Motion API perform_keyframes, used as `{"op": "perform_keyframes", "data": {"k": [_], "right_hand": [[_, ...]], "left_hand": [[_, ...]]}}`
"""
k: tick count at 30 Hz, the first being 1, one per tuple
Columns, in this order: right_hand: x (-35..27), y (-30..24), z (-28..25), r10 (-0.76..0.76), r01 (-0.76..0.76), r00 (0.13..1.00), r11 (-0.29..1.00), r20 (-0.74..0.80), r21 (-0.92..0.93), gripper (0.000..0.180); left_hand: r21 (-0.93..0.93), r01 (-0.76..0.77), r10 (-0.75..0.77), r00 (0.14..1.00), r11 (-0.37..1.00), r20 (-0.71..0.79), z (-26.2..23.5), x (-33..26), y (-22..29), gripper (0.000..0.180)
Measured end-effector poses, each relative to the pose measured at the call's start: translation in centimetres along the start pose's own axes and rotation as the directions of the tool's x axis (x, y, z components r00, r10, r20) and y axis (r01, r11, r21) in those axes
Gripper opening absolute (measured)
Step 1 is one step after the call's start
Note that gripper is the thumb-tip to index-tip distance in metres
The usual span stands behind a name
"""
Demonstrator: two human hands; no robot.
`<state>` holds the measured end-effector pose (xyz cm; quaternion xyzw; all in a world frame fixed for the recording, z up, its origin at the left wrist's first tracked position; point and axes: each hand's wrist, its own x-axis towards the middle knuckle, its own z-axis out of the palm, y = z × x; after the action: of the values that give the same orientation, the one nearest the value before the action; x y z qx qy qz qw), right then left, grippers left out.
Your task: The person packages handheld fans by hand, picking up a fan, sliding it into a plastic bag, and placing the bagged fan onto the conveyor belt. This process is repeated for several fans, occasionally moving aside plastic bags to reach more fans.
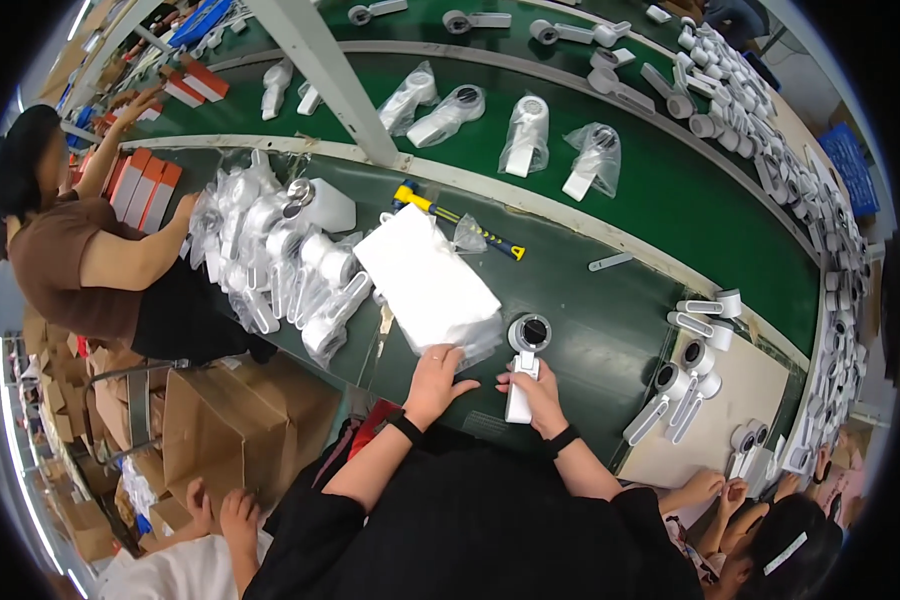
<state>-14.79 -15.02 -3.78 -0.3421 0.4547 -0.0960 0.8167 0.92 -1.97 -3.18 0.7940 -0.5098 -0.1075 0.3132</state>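
A white handheld fan (530,340) with a round, dark-centred head lies in my right hand (538,396), whose fingers and thumb close round its handle. The head points away from me above the dark green bench. To its left is a thick stack of clear plastic bags (425,275), looking white in the light. My left hand (435,385) rests on the stack's near edge, fingers laid on the loose plastic and thumb held apart. Beyond the stack lies a yellow and black hammer (460,222), with a crumpled clear bag (468,235) against its handle.
Bagged fans (280,245) are heaped on the left beside a white bottle (328,205). Several unbagged fans (660,403) lie on a pale board (690,440) at the right. Bagged fans ride the green conveyor (660,210) ahead. Co-workers (90,250) sit left and right.
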Motion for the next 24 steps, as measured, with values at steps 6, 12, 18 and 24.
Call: {"op": "perform_keyframes", "data": {"k": [6,12,18,24], "right_hand": [[1.7,-0.2,3.3,-0.058,0.043,0.99,0.992,0.128,0.117,0.047],[0.2,0.4,2.7,-0.182,0.17,0.975,0.981,0.127,0.096,0.038],[0.1,1.7,3.6,-0.182,0.168,0.969,0.981,0.166,0.093,0.04],[0.7,1.9,4.3,-0.095,0.063,0.969,0.988,0.228,0.142,0.046]], "left_hand": [[0.077,-0.013,0.017,0.999,0.997,-0.048,1.8,-0.9,-2.0,0.024],[-0.235,0.419,-0.405,0.908,0.877,0.108,-0.1,-0.4,-2.5,0.011],[-0.153,0.164,-0.172,0.984,0.975,-0.04,0.1,-0.8,-3.5,0.011],[-0.395,0.299,-0.299,0.952,0.869,0.063,-1.1,0.0,-3.4,0.012]]}}
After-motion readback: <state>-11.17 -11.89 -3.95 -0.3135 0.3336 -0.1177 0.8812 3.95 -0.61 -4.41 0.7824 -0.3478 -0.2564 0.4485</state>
